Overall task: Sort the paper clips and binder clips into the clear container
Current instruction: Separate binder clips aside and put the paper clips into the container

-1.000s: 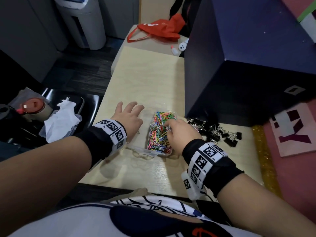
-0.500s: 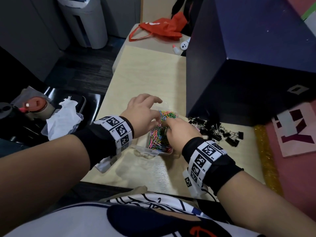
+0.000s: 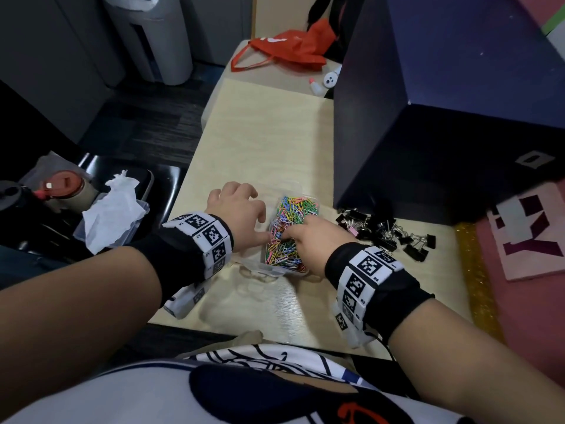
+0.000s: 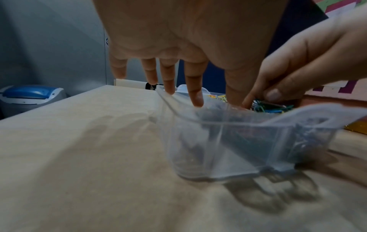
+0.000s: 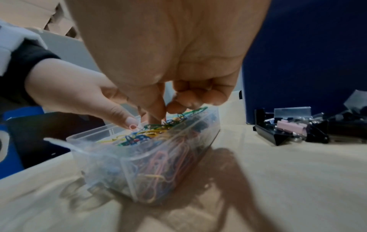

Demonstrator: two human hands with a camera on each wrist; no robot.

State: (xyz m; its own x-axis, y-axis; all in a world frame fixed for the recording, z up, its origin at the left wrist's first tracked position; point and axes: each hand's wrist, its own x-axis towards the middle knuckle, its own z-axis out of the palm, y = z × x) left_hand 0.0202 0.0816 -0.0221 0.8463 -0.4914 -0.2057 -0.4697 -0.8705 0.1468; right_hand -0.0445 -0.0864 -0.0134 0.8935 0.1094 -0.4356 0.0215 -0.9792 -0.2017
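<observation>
A clear container (image 3: 269, 270) (image 4: 218, 149) (image 5: 158, 164) stands on the pale wooden table, its right side heaped with coloured paper clips (image 3: 298, 206) (image 5: 151, 135). My right hand (image 3: 293, 237) (image 5: 164, 114) reaches into the heap, thumb and curled fingers pinching paper clips. My left hand (image 3: 244, 215) (image 4: 216, 100) hovers over the container's left side with fingers hanging down nearly straight. Its thumb touches a pink clip at the rim, close to the right fingertips. A pile of black binder clips (image 3: 385, 234) (image 5: 290, 130) with one pink one lies to the container's right.
A big dark blue box (image 3: 443, 133) stands just behind the binder clips and right of the container. A red bag (image 3: 287, 53) lies at the table's far end. Left of the table, a tub with crumpled tissue (image 3: 110, 212). Pink mat (image 3: 519, 240) at right.
My left hand lifted off the table and came right over the container's left side, its thumb reaching the clips. My right hand stayed in the paper clips.
</observation>
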